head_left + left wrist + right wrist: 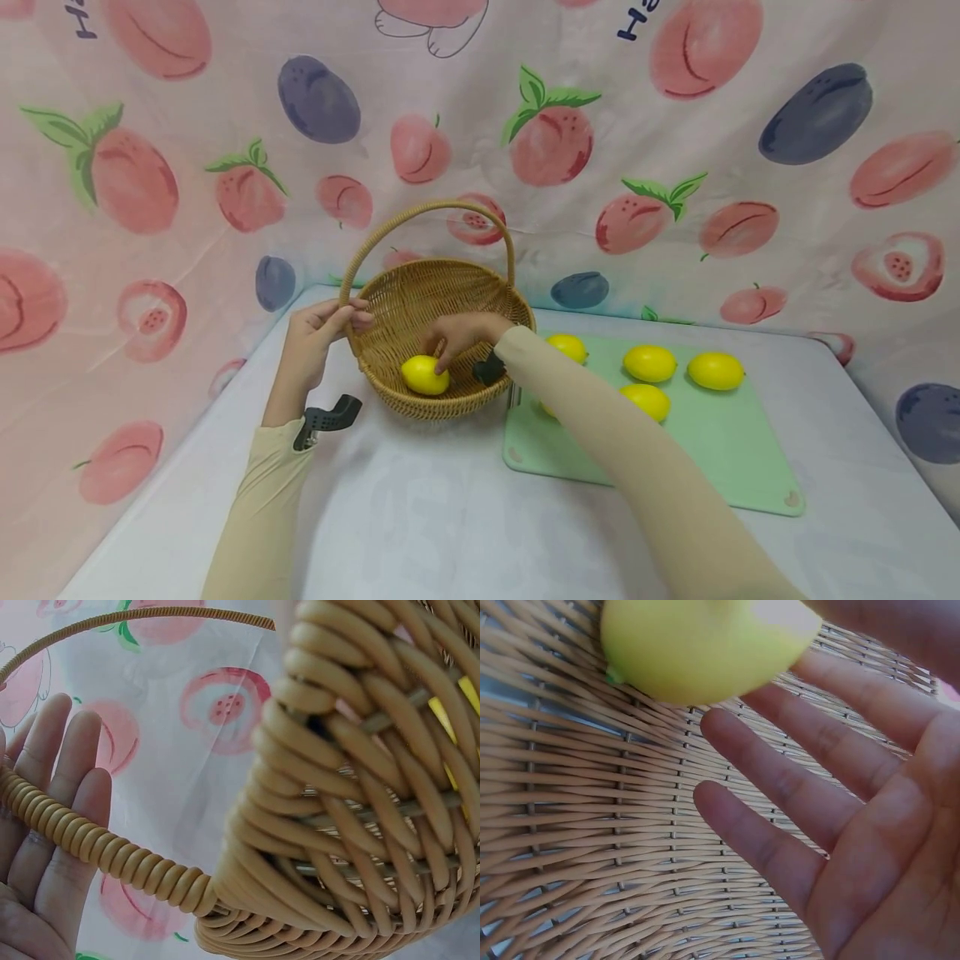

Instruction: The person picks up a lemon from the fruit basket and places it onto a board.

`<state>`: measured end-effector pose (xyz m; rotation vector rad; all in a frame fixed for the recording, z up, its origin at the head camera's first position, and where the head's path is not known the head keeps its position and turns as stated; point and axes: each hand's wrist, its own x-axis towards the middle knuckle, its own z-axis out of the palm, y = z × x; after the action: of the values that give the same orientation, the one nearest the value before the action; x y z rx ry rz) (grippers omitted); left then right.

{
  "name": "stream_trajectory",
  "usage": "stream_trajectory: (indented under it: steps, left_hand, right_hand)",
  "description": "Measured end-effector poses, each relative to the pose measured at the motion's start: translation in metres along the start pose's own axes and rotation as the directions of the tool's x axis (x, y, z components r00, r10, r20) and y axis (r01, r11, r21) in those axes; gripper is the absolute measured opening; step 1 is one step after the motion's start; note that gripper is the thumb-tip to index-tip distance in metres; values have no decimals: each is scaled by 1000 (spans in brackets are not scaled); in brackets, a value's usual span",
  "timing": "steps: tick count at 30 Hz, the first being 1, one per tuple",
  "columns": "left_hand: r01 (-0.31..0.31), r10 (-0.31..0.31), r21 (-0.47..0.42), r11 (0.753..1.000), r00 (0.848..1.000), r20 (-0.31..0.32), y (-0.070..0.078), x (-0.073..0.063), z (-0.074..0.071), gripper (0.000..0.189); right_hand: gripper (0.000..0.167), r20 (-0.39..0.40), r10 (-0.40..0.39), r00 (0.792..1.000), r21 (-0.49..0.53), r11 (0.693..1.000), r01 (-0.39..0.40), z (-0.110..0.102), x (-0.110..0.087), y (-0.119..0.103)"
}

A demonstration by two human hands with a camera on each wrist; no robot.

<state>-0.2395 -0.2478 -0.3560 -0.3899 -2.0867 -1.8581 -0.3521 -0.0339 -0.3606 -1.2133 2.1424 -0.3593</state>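
A wicker basket (435,287) with a tall arched handle stands on the table, its opening tipped toward me. My left hand (318,329) holds the handle near its left base; in the left wrist view the fingers (84,757) lie behind the wrapped handle (112,851). Inside the basket, my right hand (461,333) pinches a yellow lemon (425,376) low near the front wall. The right wrist view shows the lemon (697,649) between the thumb side and the forefingers, while the other fingers (757,840) extend over the weave.
A light green cutting board (720,458) lies right of the basket. Several lemons rest on it, among them one lemon (716,371) at the right; my right sleeve (600,408) partly covers others. A fruit-printed cloth (465,100) hangs behind the white-covered table (420,517).
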Motion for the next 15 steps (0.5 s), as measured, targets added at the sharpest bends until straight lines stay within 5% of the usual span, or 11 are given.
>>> stream_trajectory:
  steps: [8, 15]
  left_hand:
    - [3, -4, 14, 1000, 1000, 5, 0, 1, 0, 36]
    - [-2, 1, 31, 1000, 1000, 19, 0, 1, 0, 41]
  right_hand:
    - [44, 85, -11, 996, 47, 999, 7, 4, 2, 4]
    - [51, 138, 34, 990, -16, 999, -32, 5, 0, 1]
